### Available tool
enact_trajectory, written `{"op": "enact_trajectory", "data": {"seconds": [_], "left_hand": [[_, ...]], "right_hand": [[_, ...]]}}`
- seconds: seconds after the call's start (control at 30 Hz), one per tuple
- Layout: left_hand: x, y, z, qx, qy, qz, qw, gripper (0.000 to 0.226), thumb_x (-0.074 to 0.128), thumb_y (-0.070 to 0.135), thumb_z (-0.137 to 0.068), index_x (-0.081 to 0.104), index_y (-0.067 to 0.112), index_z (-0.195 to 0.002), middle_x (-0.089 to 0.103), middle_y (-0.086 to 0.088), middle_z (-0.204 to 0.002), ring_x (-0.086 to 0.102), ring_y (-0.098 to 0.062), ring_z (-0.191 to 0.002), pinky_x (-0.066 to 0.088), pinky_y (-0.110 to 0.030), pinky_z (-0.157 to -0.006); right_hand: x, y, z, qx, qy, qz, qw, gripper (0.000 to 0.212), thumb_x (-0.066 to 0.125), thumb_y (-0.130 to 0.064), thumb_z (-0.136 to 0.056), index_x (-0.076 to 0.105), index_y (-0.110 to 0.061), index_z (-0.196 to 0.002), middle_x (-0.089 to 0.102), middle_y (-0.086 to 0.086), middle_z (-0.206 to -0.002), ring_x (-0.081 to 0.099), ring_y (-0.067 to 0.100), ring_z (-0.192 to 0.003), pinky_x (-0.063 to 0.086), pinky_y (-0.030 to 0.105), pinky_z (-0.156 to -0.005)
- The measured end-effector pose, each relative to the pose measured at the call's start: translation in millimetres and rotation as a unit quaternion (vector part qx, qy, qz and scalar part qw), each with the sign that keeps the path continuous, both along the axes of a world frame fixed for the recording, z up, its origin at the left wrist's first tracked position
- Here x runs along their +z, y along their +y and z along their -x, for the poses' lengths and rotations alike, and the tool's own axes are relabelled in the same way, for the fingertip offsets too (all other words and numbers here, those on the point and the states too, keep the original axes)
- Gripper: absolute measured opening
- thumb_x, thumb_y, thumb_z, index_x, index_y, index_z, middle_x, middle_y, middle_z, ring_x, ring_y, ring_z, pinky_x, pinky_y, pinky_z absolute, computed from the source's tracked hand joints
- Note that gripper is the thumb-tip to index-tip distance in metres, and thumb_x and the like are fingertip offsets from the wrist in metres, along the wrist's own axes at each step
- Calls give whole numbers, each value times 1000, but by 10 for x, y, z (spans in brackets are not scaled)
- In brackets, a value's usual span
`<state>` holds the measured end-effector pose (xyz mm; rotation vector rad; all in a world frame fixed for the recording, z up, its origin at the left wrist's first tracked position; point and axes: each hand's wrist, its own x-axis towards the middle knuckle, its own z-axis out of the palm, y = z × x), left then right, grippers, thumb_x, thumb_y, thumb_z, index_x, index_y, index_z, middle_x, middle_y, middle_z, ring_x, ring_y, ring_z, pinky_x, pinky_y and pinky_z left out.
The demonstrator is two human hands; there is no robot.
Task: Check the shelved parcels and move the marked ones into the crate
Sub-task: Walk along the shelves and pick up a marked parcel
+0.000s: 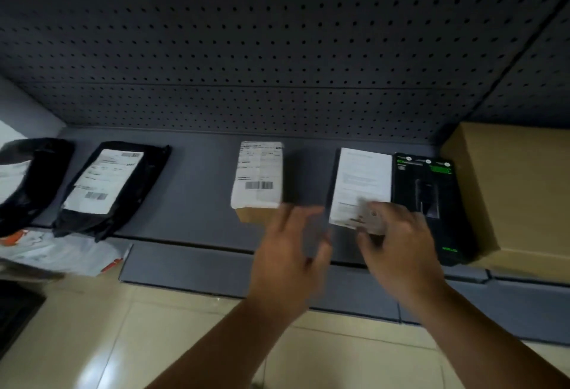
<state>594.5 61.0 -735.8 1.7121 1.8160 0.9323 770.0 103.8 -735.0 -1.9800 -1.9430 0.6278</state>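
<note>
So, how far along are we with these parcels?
Done: unclear, no crate plainly in view. In hand: the right hand is at the label of the black box, left hand open beside it. Left: small white-labelled box, two black mailers, brown carton on the shelf.

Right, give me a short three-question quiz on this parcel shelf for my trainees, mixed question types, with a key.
1. True or false: the small labelled box touches the black box.
2. Which parcel sits furthest right on the shelf? A black bag; B large brown box; C small labelled box.
3. Which hand is over the black box's white sheet?
Key: 1 false, a gap separates the small labelled box and black box; 2 B; 3 the right hand.
</note>
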Motion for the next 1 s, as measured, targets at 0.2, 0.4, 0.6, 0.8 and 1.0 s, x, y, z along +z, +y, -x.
{"op": "enact_trajectory", "data": {"seconds": [0.2,0.4,0.6,0.8,1.0], "left_hand": [[-255,279,-277,21,7,180,983,63,54,52,-93,41,28,-150,50,4,-144,47,-16,-133,44,-42,-111],[-347,348,-441,70,-114,198,971,55,58,46,-82,55,37,-136,65,15,-123,62,-12,-114,53,-39,-100],[-286,330,-440,115,-287,178,934,23,63,17,-95,77,33,-102,78,14,-98,73,-7,-98,59,-40,-93],[-290,478,-438,228,-369,280,856,19,70,16,-92,78,24,-77,79,1,-85,75,-20,-85,60,-40,-90],[-160,526,-435,220,-374,324,841,14,66,25,-97,74,20,-87,76,-3,-92,72,-20,-88,58,-34,-88]], "right_hand": [[54,69,-150,99,-94,70,988,56,55,-46,-97,45,-33,-151,45,-7,-156,40,25,-125,36,37,-101],[-13,83,-96,87,-74,41,993,60,47,-48,-100,37,-32,-157,40,-6,-161,36,23,-137,31,36,-111],[-4,-53,36,81,-37,39,995,59,50,-42,-103,37,-26,-158,57,5,-147,44,28,-132,36,41,-107],[-127,-134,73,50,-2,-16,999,51,69,-27,-94,59,-15,-143,73,13,-122,57,36,-114,46,48,-94],[-170,-31,69,85,-100,-43,991,70,80,-50,-78,66,-9,-132,75,10,-110,61,31,-105,47,43,-87]]}}
